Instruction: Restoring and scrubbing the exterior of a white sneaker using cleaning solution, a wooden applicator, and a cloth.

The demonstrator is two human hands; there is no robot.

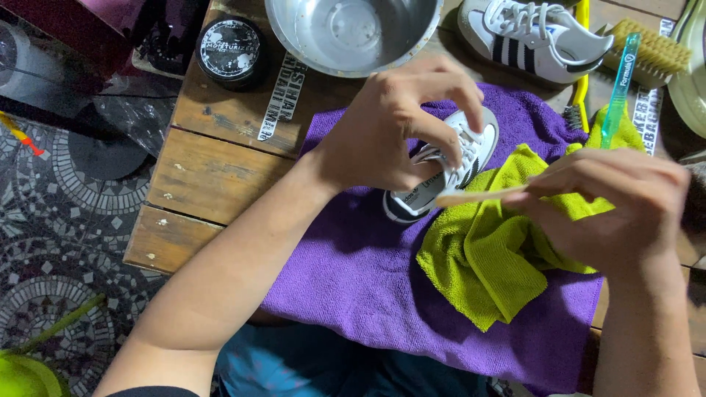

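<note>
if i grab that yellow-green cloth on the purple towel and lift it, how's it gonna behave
The yellow-green cloth lies crumpled in soft folds, so it would probably droop limply from wherever it is pinched. Its fuzzy pile suggests it is light and easy to grip, and likely to drag on the purple towel rather than slide.

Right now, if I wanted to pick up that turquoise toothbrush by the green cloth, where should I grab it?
Probably by the upper stretch of the turquoise toothbrush handle, coming from the top right. That long, thin part lies bare over the wooden table; its lower end meets the green cloth close to the right hand. Pinch its narrow sides, clear of the scrub brush beside it.
</note>
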